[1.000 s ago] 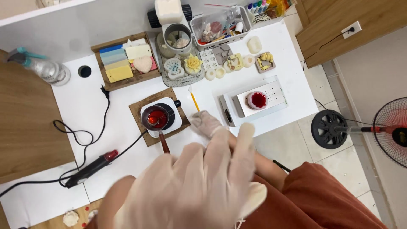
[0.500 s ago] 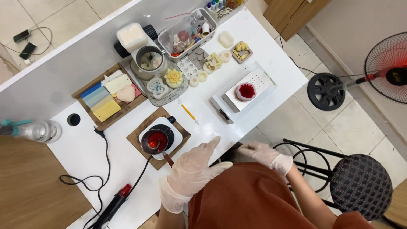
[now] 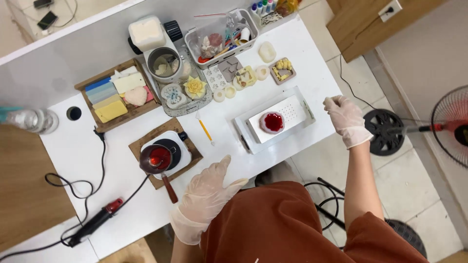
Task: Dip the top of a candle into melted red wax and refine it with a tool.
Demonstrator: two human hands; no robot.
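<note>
My gloved left hand (image 3: pixel 207 195) hovers flat over the white table's (image 3: pixel 122 190) near edge, fingers apart and holding nothing, just right of the brown handle of a small pot of red liquid (image 3: pixel 157 158) on a hot plate (image 3: pixel 170 148). My gloved right hand (image 3: pixel 347 119) is lifted at the table's right edge, fingers curled loosely, with nothing visible in it. A little left of that hand a white mould filled with red (image 3: pixel 272 122) sits on a white perforated tray (image 3: pixel 292 111). A yellow pencil-like stick (image 3: pixel 205 128) lies between pot and tray.
A wooden tray of coloured bars (image 3: pixel 114 95), a metal cup (image 3: pixel 162 62), a clear bin of tools (image 3: pixel 222 34) and several small moulds line the far side. A heat tool with cord (image 3: pixel 95 221) lies near left. A fan (image 3: pixel 451 129) stands right.
The view has pulled back and turned. My left hand dropped from in front of the camera to the table's near edge. My right hand rose from my lap to the table's right edge.
</note>
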